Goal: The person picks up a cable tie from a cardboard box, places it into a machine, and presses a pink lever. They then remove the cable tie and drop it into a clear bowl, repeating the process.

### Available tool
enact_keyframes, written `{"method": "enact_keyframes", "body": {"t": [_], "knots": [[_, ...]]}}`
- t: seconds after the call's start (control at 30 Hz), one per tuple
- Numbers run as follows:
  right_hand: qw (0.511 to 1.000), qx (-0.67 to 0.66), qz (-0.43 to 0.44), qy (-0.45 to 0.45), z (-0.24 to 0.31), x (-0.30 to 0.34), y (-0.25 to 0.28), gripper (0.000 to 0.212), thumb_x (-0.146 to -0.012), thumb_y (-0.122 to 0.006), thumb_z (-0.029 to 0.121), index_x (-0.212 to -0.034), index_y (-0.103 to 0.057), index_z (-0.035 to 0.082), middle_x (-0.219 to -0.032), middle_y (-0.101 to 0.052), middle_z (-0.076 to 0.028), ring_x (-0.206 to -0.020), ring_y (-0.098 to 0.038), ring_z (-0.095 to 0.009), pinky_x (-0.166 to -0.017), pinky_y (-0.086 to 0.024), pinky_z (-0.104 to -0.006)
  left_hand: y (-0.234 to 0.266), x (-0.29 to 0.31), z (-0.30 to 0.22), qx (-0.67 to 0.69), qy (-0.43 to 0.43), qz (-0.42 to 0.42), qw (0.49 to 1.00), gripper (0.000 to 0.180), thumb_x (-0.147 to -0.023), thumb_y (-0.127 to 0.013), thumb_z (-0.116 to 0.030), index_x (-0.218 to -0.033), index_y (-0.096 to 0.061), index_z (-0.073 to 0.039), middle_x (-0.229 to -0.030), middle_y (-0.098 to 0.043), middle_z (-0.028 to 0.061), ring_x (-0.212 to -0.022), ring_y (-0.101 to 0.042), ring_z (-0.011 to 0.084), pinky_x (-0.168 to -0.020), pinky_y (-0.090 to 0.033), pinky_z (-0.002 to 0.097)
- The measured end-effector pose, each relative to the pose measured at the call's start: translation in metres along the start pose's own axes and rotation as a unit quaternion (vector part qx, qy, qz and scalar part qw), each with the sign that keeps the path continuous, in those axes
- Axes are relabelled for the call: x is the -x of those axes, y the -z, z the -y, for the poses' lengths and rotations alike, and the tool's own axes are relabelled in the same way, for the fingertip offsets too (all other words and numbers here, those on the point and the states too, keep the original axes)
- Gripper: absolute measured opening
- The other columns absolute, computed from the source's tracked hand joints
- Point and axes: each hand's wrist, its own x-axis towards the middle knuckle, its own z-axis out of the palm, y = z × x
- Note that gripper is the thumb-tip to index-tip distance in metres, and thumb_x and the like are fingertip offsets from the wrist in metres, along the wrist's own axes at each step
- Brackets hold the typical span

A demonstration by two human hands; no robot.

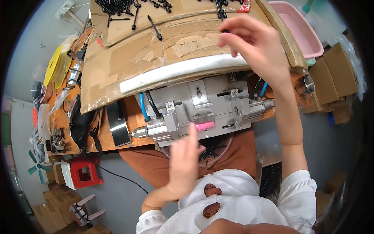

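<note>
My right hand point(255, 46) is raised over the right part of the cardboard point(128, 46), its thumb and fingers pinched on a small black piece point(225, 31). Most of that piece is hidden by the fingers. Below, my left hand point(184, 162) is slightly blurred, with its index finger stretched out and the thumb apart. The fingertip comes close to a pink piece point(206, 125) at the front of a metal fixture point(179, 97); whether they touch, I cannot tell. Several black rods with thicker ends point(117, 6) lie on the cardboard, one rod point(155, 28) apart from the pile.
A white padded roll point(183, 72) lines the cardboard's near edge above the fixture. Blue and black hoses point(143, 107) run to the fixture. A yellow spool point(54, 66) and black bag point(82, 121) are left; a pink basin point(298, 27) and metal cup point(305, 84) are right.
</note>
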Motion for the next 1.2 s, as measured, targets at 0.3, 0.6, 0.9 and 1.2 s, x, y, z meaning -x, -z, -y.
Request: {"method": "enact_keyframes", "body": {"t": [0.3, 0.6, 0.9, 1.2], "knots": [[0.977, -0.15, -0.143, -0.058, 0.017, 0.079, 0.015, 0.021, -0.084, -0.064, -0.005, -0.104, -0.058, -0.004, -0.092, -0.069, -0.015, -0.072, -0.064, -0.01, -0.049, -0.046, -0.0171, -0.051, 0.009, -0.012, -0.102, -0.01, 0.07, 0.992, 0.067, -0.073, -0.057, 0.005, -0.137, -0.038, 0.01, -0.093, -0.049, 0.0092, -0.083, -0.049, 0.0217, -0.075, -0.045, 0.0297], [0.99, 0.116, -0.068, 0.038, -0.007, 0.168, -0.046, 0.051, -0.072, -0.069, -0.011, -0.121, -0.056, -0.006, -0.085, -0.065, -0.011, -0.066, -0.064, -0.016, -0.059, -0.055, -0.026, -0.022, -0.017, -0.004, -0.009, -0.025, 0.094, 0.995, 0.068, -0.072, -0.065, 0.003, -0.136, -0.042, 0.005, -0.091, -0.051, 0.0108, -0.084, -0.049, 0.026, -0.076, -0.044, 0.0348], [0.981, 0.185, 0.035, 0.044, -0.026, 0.193, -0.102, 0.064, -0.07, -0.073, 0.003, -0.131, -0.052, -0.001, -0.056, -0.05, -0.004, -0.048, -0.051, -0.016, -0.046, -0.041, -0.0307, 0.011, -0.207, 0.102, -0.09, -0.044, -0.139, 0.985, 0.03, -0.084, -0.066, -0.011, -0.112, -0.059, -0.004, -0.096, -0.057, 0.015, -0.085, -0.058, 0.028, -0.075, -0.046, 0.0363], [0.976, 0.209, 0.052, 0.02, -0.022, 0.19, -0.085, 0.063, -0.073, -0.075, 0.013, -0.131, -0.052, 0.002, -0.072, -0.062, -0.007, -0.057, -0.059, -0.017, -0.049, -0.045, -0.0297, 0.018, -0.151, 0.058, -0.005, -0.034, -0.15, 0.988, 0.018, -0.08, -0.064, 0.003, -0.097, -0.062, -0.001, -0.083, -0.058, 0.0105, -0.07, -0.056, 0.0209, -0.067, -0.046, 0.0318]]}}
